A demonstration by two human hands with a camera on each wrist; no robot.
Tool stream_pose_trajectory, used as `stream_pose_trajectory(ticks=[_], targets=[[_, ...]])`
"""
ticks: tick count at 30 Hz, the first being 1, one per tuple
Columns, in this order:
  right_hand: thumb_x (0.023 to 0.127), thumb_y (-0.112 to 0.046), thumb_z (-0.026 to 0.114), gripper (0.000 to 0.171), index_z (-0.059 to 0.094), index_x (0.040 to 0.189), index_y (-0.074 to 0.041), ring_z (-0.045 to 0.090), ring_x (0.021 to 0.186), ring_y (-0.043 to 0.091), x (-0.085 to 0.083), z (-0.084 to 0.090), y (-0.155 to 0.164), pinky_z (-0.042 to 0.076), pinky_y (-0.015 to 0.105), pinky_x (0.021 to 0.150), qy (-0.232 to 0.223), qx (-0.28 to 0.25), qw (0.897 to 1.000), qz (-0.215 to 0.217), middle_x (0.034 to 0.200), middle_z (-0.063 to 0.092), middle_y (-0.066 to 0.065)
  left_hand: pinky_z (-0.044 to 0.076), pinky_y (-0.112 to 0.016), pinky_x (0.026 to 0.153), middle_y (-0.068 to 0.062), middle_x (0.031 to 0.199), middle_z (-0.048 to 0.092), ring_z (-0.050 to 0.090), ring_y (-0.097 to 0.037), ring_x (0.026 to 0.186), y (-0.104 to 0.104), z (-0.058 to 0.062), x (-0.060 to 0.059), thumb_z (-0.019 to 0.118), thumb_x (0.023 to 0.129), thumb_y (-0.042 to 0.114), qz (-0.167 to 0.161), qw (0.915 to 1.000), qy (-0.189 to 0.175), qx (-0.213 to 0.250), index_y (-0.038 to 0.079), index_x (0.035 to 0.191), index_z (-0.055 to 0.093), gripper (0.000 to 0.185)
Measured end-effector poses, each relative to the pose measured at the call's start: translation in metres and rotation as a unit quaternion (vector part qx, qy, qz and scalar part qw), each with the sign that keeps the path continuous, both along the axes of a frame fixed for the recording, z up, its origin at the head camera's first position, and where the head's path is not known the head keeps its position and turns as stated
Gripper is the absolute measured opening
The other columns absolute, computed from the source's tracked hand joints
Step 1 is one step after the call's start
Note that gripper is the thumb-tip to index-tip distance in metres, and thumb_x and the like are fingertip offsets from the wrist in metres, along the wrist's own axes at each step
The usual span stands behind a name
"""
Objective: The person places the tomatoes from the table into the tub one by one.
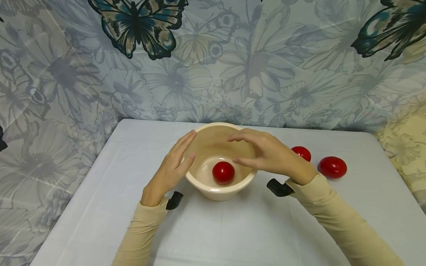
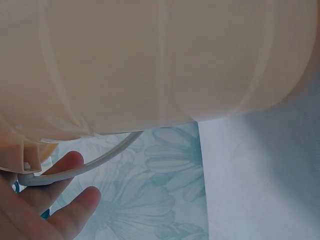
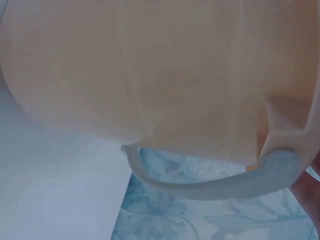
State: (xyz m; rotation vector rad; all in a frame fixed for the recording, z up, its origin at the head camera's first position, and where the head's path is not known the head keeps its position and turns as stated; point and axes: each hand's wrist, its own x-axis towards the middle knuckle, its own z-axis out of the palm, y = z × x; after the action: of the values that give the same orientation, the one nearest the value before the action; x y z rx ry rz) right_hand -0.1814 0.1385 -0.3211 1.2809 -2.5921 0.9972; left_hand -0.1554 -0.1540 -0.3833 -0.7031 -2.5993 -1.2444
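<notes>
Bowl: cream plastic bowl (image 1: 217, 184) stood mid-bench (image 1: 233, 229), one red tomato (image 1: 223, 172) inside.
Left hand (image 1: 173, 166): fingers straight, laid against bowl's left rim.
Right hand (image 1: 266, 153): relaxed, spread over bowl's right rim.
Right of bowl: two tomatoes (image 1: 332, 167).

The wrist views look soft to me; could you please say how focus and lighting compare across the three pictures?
Head view: evenly lit and sharp, soft shadows under the bowl and hands, a small glare spot on the red ball inside. Left wrist view: the bowl wall fills the frame, blurred and washed out; the fingers are soft too. Right wrist view: equally blurred, the bowl's handle hazy.
</notes>
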Motion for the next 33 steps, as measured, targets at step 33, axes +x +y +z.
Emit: stream_pose_trajectory(ticks=[33], targets=[[0.078,-0.017,0.084,0.053,0.064,0.127,-0.010,0.059,0.120,0.018,0.005,0.006,0.048,0.051,0.038,0.099,0.063,0.032,0.994,-0.080,0.127,0.064,0.001,0.022,-0.043,0.125,0.004,0.162,0.030,0.025,-0.014,0.152,0.000,0.001,0.001,0.044,0.104,0.026,0.001,1.0000,-0.008,0.003,0.018,0.157,0.031,0.055]])
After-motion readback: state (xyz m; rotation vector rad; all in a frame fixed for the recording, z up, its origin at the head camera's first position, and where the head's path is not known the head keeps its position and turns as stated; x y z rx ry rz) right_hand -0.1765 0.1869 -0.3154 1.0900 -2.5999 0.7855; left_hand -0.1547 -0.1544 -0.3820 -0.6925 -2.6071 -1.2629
